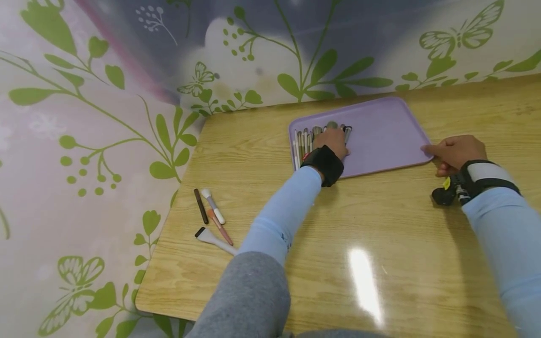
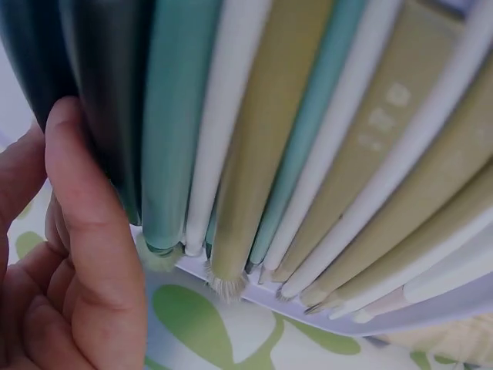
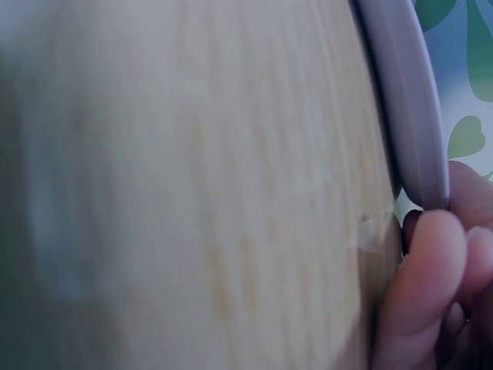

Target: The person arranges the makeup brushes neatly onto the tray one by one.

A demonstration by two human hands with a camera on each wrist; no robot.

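Observation:
A lavender tray (image 1: 382, 134) lies on the table by the wall, with a row of makeup brushes (image 1: 301, 143) along its left side. My left hand (image 1: 331, 141) reaches over the row's right end. In the left wrist view, its finger and thumb pinch a dark brush handle (image 2: 108, 92) beside teal, white and olive-green handles. Bristles (image 2: 225, 285) show at the ends of some brushes. At the tray's right front corner, my right hand (image 1: 462, 151) grips the rim (image 3: 412, 116) between thumb and fingers.
Loose on the table's left side lie a dark brush (image 1: 200, 205), a grey-and-white brush (image 1: 213, 206), a pink brush (image 1: 220, 228) and a flat white brush (image 1: 213, 239), partly behind my left sleeve. A patterned wall (image 1: 253, 61) borders the table's back and left.

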